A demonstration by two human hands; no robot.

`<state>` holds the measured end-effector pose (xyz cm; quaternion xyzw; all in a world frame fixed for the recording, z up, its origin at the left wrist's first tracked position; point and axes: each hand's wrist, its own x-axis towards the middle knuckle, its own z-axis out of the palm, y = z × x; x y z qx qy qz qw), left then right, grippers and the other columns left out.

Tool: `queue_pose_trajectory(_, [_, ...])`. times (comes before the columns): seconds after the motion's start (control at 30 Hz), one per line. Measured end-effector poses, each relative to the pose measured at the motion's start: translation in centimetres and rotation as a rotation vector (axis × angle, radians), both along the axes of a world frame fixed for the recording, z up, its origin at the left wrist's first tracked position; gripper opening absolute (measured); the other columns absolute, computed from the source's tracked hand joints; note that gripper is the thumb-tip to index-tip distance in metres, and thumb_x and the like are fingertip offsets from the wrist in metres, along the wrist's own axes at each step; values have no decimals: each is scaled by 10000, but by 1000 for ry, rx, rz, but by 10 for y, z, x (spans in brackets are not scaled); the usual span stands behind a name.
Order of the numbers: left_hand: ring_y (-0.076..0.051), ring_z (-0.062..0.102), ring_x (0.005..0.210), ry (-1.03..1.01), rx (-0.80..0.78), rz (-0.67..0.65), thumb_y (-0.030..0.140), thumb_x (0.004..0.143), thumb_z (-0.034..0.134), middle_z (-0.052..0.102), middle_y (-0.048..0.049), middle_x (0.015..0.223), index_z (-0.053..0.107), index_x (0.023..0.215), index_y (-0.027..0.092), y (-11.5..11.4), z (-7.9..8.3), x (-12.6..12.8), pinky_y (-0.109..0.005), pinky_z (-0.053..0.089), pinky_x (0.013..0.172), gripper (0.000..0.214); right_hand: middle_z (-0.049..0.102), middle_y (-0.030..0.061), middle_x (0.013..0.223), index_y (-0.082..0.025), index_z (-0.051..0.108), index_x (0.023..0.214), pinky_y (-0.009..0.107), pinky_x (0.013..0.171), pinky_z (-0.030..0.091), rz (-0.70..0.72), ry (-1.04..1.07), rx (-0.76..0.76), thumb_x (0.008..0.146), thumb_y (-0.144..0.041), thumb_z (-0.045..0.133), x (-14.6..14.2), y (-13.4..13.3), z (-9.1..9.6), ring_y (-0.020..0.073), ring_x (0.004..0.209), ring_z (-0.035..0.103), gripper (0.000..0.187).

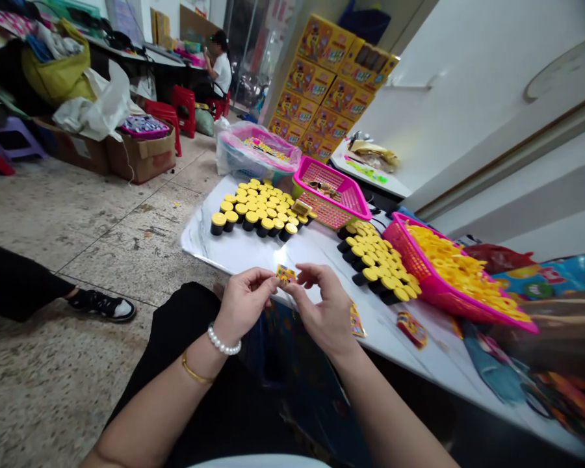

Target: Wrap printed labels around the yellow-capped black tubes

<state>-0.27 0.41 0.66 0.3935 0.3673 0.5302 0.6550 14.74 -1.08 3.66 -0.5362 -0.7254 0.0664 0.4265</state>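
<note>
A small yellow card with a colourful print (286,274) is held up between my hands, just over the table's front edge. My left hand (244,304) pinches its left side between thumb and fingers. At its right side, my right hand (325,311) has the thumb against the lower edge and the fingers curled above. Beyond them on the white marbled table (209,250) stand several black jars with yellow lids (260,207). A second group of such jars (377,260) is to the right. Near my right wrist lie more printed cards (357,322), partly hidden.
A pink basket of small parts (332,214) stands behind the jars, with a plastic-covered basket (258,153) beside it. A pink basket of yellow rings (468,279) is at the right. Stacked yellow boxes (316,88) rise behind. A person (219,68) sits far back.
</note>
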Motion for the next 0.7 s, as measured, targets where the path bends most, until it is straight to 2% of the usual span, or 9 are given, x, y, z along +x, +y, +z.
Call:
queue_pose_trajectory(0.07, [-54,436,451,8,1,57,431,729,773,579,26,569,696,745,133,4,-1,-3,-178,324,415,308,662,38,814,-194,650,1026,304,605,493,18,217,-247,889,-470,629,-6,5,-3,172,677,602,309])
queue_pose_trajectory(0.13, [-56,418,444,22,-4,75,416,730,769,558,32,542,689,718,131,6,-3,-3,-186,320,421,296,624,9,685,-186,646,842,267,516,444,61,351,-444,893,-546,587,-11,8,-5,143,566,548,368])
queue_pose_trajectory(0.17, [-56,412,439,20,-12,83,409,732,767,554,35,540,682,721,132,5,-3,-2,-189,318,420,290,580,-9,614,-191,615,743,256,484,411,58,390,-478,893,-563,577,-13,10,-6,130,521,505,404])
queue_pose_trajectory(0.27, [-59,407,424,4,-17,145,405,771,740,537,53,544,666,819,151,0,-4,1,-190,325,416,269,440,-46,514,-206,503,604,241,446,339,-41,420,-352,898,-562,571,-21,11,-8,104,469,388,467])
queue_pose_trajectory(0.33, [-67,430,434,52,47,217,406,825,696,529,55,545,665,870,164,-5,-3,1,-189,354,432,248,401,-52,504,-209,455,574,238,449,324,-74,367,-252,919,-551,545,-26,12,-10,98,469,354,494])
queue_pose_trajectory(0.5, [-88,541,543,222,267,384,355,898,634,627,-10,667,691,825,157,-11,0,-7,-199,452,529,218,391,-55,508,-201,444,574,240,470,307,-67,221,-120,976,-452,500,-30,12,-18,93,479,355,478])
queue_pose_trajectory(0.7, [-111,596,636,298,353,420,293,859,689,674,-49,771,763,875,156,-7,0,-8,-215,495,582,157,422,-49,555,-201,451,616,246,506,318,-55,87,40,998,-312,499,-31,13,-23,94,509,400,401])
